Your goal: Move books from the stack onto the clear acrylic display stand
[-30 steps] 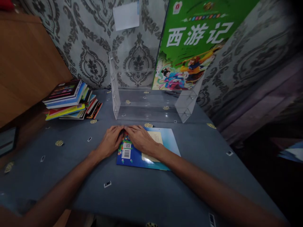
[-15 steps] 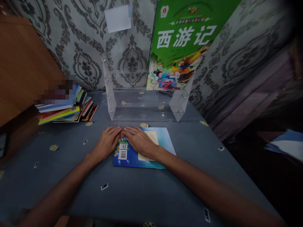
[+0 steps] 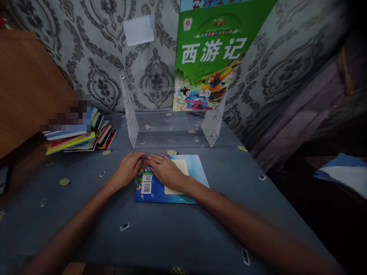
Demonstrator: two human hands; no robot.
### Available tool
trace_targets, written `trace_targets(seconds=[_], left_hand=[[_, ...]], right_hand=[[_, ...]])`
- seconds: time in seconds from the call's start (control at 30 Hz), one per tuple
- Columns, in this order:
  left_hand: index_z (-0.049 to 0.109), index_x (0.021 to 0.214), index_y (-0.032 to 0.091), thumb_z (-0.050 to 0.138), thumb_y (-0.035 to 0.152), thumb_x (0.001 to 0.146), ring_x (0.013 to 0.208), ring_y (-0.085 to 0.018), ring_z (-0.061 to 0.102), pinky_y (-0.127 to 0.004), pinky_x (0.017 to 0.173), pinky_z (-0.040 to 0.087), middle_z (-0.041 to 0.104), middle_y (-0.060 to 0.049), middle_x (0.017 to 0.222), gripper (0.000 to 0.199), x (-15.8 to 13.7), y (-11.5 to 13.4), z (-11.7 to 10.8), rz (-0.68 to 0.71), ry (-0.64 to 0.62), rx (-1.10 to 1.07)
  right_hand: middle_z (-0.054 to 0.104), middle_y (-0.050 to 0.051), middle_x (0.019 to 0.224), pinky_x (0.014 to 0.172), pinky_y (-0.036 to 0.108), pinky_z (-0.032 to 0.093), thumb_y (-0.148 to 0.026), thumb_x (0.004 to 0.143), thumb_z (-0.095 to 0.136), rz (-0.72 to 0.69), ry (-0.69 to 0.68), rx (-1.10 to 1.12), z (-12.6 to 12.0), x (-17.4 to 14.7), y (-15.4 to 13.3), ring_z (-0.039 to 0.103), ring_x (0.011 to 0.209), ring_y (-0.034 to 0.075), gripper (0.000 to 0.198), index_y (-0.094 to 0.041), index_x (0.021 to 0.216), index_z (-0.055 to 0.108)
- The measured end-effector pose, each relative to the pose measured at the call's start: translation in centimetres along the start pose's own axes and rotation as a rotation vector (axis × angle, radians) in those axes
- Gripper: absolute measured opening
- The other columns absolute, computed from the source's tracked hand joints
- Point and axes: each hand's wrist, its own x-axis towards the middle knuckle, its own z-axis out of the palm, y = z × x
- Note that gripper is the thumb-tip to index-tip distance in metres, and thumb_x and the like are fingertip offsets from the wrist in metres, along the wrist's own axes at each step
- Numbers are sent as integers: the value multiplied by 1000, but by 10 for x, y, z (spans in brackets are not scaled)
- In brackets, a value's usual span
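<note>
A blue book [image 3: 197,172] lies closed and flat on the table, its back cover up, with a barcode and a cream text panel showing. My right hand [image 3: 164,170] rests palm down across the upper part of the cover, fingers stretched toward the left. At the book's left edge is my left hand [image 3: 127,168], fingers extended and pointing to the far side, the thumb side by the cover. Whether it touches the book I cannot tell. Neither hand grips anything that I can see.
Beyond the book stands a clear acrylic rack [image 3: 169,139] holding a green book [image 3: 209,57] upright at its right. A stack of books [image 3: 77,137] lies at the left. The dark blue tablecloth [image 3: 160,236] has small printed labels. Patterned wallpaper [image 3: 103,49] rises behind.
My left hand has drawn slightly away from my right, and the gap between their fingertips is wider. The view has tilted a little, so more shows above the green book.
</note>
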Motion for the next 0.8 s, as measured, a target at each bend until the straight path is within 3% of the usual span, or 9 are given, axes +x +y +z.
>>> trace_targets(seconds=[0.13,0.27,0.43,0.6,0.8], left_hand=[[63,123,19,42,24,95,107,-24,67,-45,97,54,72,-9,115,35,2,-4,-7,-37,2,-57],[58,127,17,38,19,97,115,-25,63,-46,102,52,68,-13,121,37,-2,17,-5,28,69,-30],[46,139,19,34,4,89,123,-23,58,-45,106,50,61,-13,132,55,-6,37,12,83,-25,-67],[40,144,18,33,0,83,130,-25,55,-48,107,49,58,-15,137,64,-6,33,24,59,-48,45],[38,143,12,33,2,87,130,-28,56,-48,109,46,56,-19,142,57,-6,43,23,14,-83,218]], right_hand=[[66,15,134,109,47,44,-16,99,53,2,8,-16,1,0,1,55,133,26,31,-12,128,63],[66,15,133,107,47,44,-17,101,48,-8,-4,-16,0,0,1,56,131,27,28,-12,123,64],[70,16,123,105,45,44,-14,99,50,-8,-34,-25,-1,1,1,61,120,27,27,-11,123,63],[67,18,128,108,45,42,-14,98,51,-2,-53,-30,-3,1,0,61,121,27,31,-9,127,61],[64,18,135,114,47,39,-14,97,53,3,-52,-12,-2,-1,1,58,129,27,35,-10,131,61]])
